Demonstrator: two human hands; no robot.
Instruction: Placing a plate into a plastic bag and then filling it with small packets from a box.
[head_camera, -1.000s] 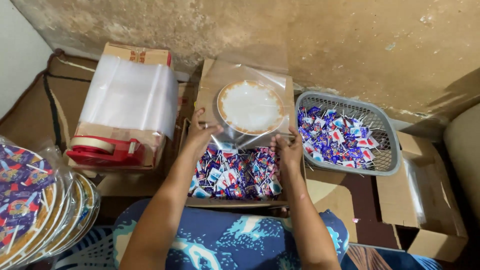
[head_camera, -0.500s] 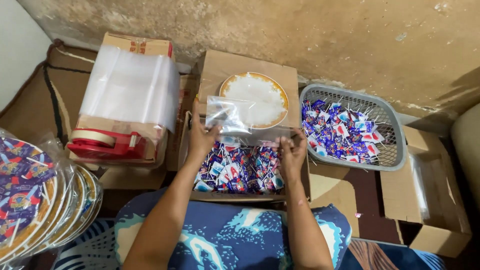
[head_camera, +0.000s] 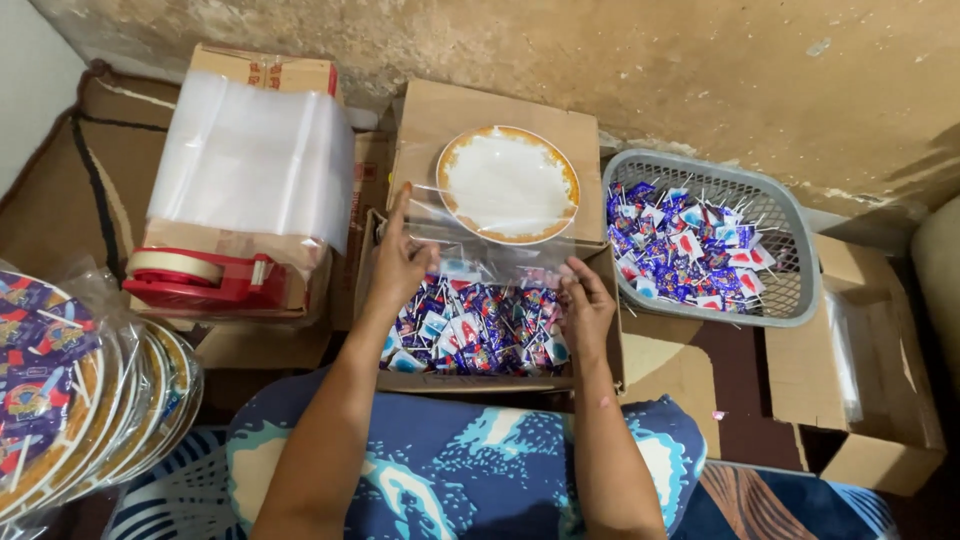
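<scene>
At far left a stack of bagged decorated plates (head_camera: 60, 400) leans by my knee, then a red tape dispenser (head_camera: 195, 280) under a pile of clear bags (head_camera: 250, 160). My left hand (head_camera: 400, 265) and right hand (head_camera: 585, 305) each have a narrow grip on the edges of a clear bag (head_camera: 480, 245) holding a gold-rimmed paper plate (head_camera: 508, 185), above the candy box (head_camera: 470, 335). At right sits a grey basket (head_camera: 790, 300) of wrapped candies.

Past my fingers I see a rough brown wall (head_camera: 700, 70) with worn patches. The floor (head_camera: 740, 390) below is dark brown, in soft light.
</scene>
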